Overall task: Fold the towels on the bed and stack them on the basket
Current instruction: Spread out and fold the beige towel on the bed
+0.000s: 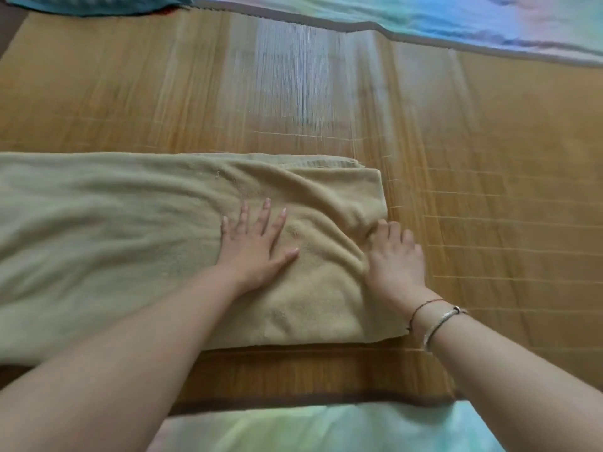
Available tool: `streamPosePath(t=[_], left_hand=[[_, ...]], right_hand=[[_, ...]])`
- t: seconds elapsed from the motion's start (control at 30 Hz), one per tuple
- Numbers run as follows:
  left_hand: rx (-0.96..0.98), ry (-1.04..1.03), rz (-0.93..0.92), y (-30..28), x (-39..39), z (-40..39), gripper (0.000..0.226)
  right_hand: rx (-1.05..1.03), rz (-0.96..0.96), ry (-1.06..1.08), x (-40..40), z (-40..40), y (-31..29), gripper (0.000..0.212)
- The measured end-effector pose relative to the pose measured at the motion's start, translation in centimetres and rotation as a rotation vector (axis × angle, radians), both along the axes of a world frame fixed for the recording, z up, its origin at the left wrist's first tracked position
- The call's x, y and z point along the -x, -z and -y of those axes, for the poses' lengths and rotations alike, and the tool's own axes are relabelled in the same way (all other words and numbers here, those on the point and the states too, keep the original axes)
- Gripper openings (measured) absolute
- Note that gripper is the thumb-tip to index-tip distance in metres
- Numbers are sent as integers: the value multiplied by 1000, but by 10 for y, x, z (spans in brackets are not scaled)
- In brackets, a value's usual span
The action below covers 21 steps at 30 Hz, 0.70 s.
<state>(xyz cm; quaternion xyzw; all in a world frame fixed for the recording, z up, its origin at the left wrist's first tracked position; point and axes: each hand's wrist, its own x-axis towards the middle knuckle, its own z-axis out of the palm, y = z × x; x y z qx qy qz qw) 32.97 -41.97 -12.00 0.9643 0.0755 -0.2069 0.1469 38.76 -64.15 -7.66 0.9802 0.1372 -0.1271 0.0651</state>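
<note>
Smoothing folded beige towel [130,230] on bamboo mat [489,158]: fold step in hand, judged partway. Left hand [254,243] flat, fingers spread, pressing towel top. Right hand [394,259] just beside it at towel's right edge, fingers curled into bunched cloth, gripping it. Wrinkles run beyond right hand. Next move likely calls for tugging edge flat, then folding again. Basket unseen.

A single view is given, taken from a wide-angle camera worn on the head. The scene is looked down on steeply and forward, from close above the bed [456,141]. Both forearms are seen entering from the lower edge, and straight lines are bent toward the frame's edges.
</note>
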Motion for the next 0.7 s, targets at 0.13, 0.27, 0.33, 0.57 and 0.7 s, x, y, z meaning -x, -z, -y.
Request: streamPosePath(t=[0.13,0.27,0.33,0.57,0.7], left_hand=[[-21,38,60,-1,54,-8,84],[-119,50,96,-2,132,-51,89],[-211,67,76,-8,169,-86,90],[-309,23,-82,-21,225,-176,111],[-250,-69,-30,-29,223,-194,104]], right_hand=[[-111,-163,-312,53,-19,-6,85],[-182,-442,-494,108,-50,1,100],[-173,-434,-512,128,-67,14,100],[-80,-247,-357,131,-96,31,105],[-104,-236,-316,124,-101,22,91]])
